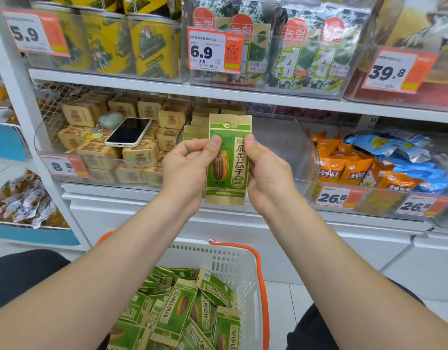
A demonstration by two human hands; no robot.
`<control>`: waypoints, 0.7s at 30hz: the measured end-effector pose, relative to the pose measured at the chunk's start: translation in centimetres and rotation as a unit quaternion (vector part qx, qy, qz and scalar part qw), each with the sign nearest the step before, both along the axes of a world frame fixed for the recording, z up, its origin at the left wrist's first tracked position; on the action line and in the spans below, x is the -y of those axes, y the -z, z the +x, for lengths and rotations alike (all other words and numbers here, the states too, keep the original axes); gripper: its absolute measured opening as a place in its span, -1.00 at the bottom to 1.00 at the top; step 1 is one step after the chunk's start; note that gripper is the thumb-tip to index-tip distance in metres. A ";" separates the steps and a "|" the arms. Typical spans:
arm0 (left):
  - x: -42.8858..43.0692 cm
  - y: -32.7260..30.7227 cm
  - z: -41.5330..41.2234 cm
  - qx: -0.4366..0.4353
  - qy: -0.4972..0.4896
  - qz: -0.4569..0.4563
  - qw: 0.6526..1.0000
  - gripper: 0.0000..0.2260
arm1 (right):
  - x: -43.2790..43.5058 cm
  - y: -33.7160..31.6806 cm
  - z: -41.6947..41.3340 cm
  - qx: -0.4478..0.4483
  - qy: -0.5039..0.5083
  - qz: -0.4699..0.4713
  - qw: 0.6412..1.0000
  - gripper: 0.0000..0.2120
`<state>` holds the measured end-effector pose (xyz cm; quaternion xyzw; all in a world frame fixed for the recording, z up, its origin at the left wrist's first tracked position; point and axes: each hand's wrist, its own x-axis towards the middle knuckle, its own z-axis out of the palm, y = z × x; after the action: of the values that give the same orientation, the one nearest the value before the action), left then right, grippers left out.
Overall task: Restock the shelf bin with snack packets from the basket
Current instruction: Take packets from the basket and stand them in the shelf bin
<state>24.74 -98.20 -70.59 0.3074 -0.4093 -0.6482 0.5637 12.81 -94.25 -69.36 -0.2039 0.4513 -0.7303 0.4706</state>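
Note:
A green and tan sunflower-seed packet (229, 160) stands upright in front of the shelf, held from both sides. My left hand (186, 170) pinches its left edge and my right hand (264, 170) pinches its right edge. Behind it is the clear shelf bin (288, 147), with a few like packets (196, 130) standing at its left end and bare room to the right. Below, between my forearms, the white basket (233, 263) with orange handles holds several more of the same packets (182, 309) lying in a loose heap.
A phone (129, 132) and a keyring lie on tan packets in the bin to the left. Orange and blue snack bags (374, 162) fill the bin to the right. An upper shelf carries seaweed packs behind price tags (214, 50). White cabinet fronts lie below.

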 end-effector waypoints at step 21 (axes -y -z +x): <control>7.4 2.0 1.0 0.634 -0.189 -0.427 0.617 -0.46 | 9.2 -1.2 -5.5 -0.100 0.059 0.122 0.986 -0.88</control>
<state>25.78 -105.62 -72.63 0.4369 -0.8285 0.0761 0.3420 7.27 -103.40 -68.17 -0.1895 0.5931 -0.6719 0.4010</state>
